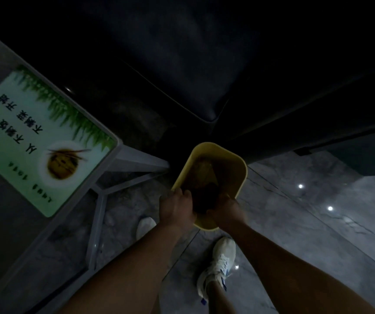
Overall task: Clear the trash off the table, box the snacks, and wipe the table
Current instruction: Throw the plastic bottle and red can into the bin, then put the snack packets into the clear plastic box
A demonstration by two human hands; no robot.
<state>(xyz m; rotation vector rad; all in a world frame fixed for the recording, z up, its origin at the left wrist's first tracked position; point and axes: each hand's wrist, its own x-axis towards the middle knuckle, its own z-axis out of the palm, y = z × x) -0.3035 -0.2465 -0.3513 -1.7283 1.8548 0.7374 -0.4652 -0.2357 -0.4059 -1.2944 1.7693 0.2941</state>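
Observation:
A yellow plastic bin (238,168) stands on the floor below me, with crumpled brownish trash (203,175) inside. My left hand (176,206) grips the bin's near left rim. My right hand (226,211) is closed at the near rim, next to a dark lump (204,198) that lies between both hands; what the dark lump is, I cannot tell in the dim light. The glass table (112,168) with a grey metal frame is at the left.
A green and white placard (30,137) with a bowl picture lies on the table corner. A dark sofa (204,64) fills the far side. The floor (306,223) is shiny grey marble. My white sneakers (218,266) stand just behind the bin.

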